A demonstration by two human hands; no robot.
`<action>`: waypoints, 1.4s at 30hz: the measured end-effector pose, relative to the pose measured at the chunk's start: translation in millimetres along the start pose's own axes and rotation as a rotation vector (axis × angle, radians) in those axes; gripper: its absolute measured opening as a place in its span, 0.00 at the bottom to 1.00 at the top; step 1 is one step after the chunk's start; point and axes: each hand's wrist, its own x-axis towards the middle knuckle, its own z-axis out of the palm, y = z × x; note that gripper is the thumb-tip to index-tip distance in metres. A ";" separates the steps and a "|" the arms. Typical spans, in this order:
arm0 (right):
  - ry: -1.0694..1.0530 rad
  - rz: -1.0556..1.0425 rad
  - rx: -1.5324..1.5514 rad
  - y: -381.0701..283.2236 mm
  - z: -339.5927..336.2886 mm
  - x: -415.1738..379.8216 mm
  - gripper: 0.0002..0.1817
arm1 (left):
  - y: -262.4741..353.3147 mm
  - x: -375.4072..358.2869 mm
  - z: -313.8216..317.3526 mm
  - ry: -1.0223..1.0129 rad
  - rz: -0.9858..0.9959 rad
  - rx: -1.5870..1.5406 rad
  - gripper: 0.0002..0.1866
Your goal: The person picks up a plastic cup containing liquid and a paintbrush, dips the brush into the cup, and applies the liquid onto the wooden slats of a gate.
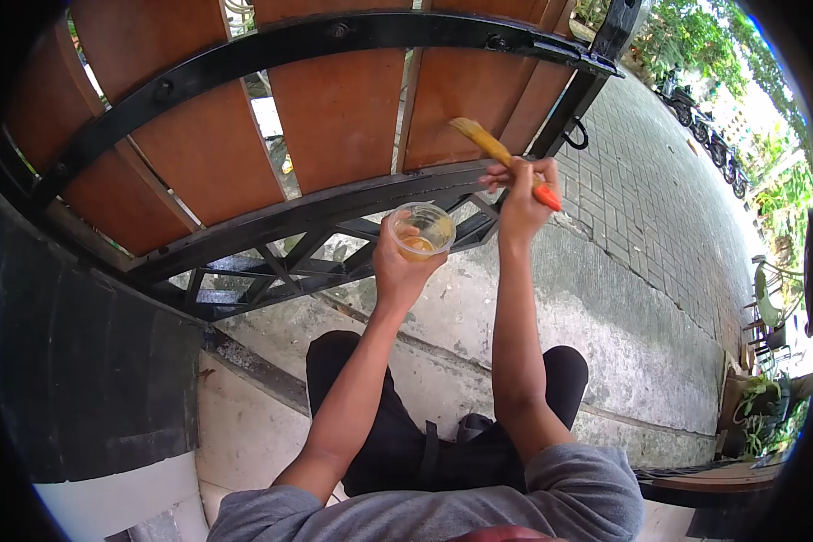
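Observation:
My left hand [399, 268] is wrapped round a clear plastic cup [437, 227] with a little yellowish-brown liquid at its bottom. The cup's mouth tilts up toward me. In my right hand [525, 200] is a paintbrush [489, 143], gripped by its handle, whose end is orange-red. Its bristles point up and left and overlap a brown wooden slat [447, 99] of the gate near its right end. Both hands are in front of the gate's lower black metal rail [307, 215], the right one higher than the left.
A curved black metal bar [271, 45] crosses the slats, and a black hook [576, 135] sticks out at the gate's right edge. Paving [641, 199] stretches away to the right, with parked motorbikes [705, 135] far back. Chairs [768, 307] and plants stand at the right.

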 end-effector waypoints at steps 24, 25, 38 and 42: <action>-0.191 -0.058 -0.769 12.4 -3.0 28.2 0.15 | 11.1 1.8 -13.0 0.152 0.097 -0.116 0.37; -0.253 -0.047 -0.755 12.1 5.6 22.4 0.15 | 12.6 1.0 -11.4 0.139 0.077 -0.117 0.37; -0.084 0.083 -0.318 16.6 -14.3 13.4 0.10 | 16.4 -1.1 -10.9 0.128 0.039 -0.115 0.37; -0.134 -0.001 -0.256 4.0 -1.2 -14.3 0.08 | 14.5 -1.3 -5.8 0.127 0.052 -0.124 0.37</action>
